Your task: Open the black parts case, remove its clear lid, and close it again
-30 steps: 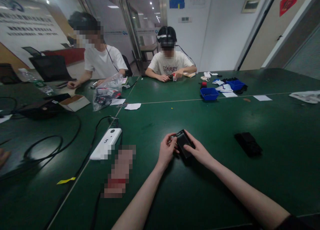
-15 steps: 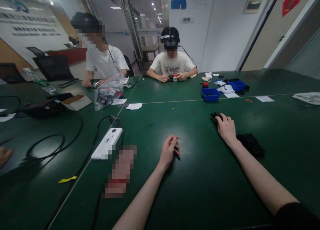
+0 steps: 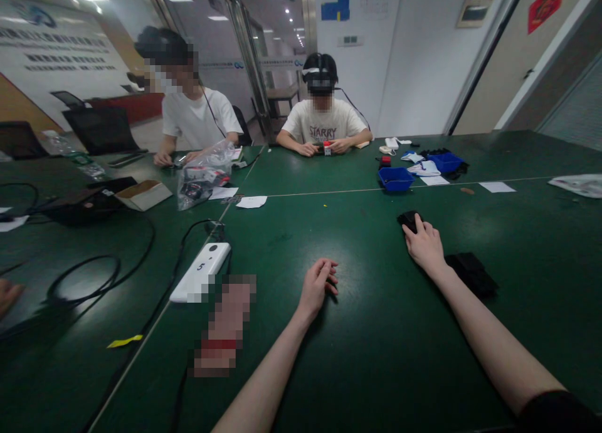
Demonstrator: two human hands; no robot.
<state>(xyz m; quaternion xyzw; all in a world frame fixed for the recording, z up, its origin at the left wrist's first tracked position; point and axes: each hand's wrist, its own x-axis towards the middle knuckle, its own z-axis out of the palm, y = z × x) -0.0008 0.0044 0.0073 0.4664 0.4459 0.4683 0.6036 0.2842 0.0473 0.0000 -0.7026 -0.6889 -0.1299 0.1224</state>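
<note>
My right hand [image 3: 424,244] reaches forward over the green table, its thumb and fingers closed on the near side of a small black folded item [image 3: 408,219]. Whether that item is cloth or a pouch I cannot tell. Close to my right wrist lies a second black folded item [image 3: 471,274], flat on the table and partly behind the forearm. My left hand [image 3: 318,286] rests on its side near the table's middle, fingers loosely bent and apart, holding nothing.
Left of my left arm lie a white power bank [image 3: 203,273] marked 5, a blurred pinkish flat object [image 3: 229,320] and black cables [image 3: 149,323]. Beyond are a blue tray [image 3: 396,179], paper slips [image 3: 251,202] and a clear plastic bag [image 3: 204,175]. Two people sit across the table.
My right hand's fingers have shifted on the black folded item, and more of its top shows. My left hand has stayed almost still.
</note>
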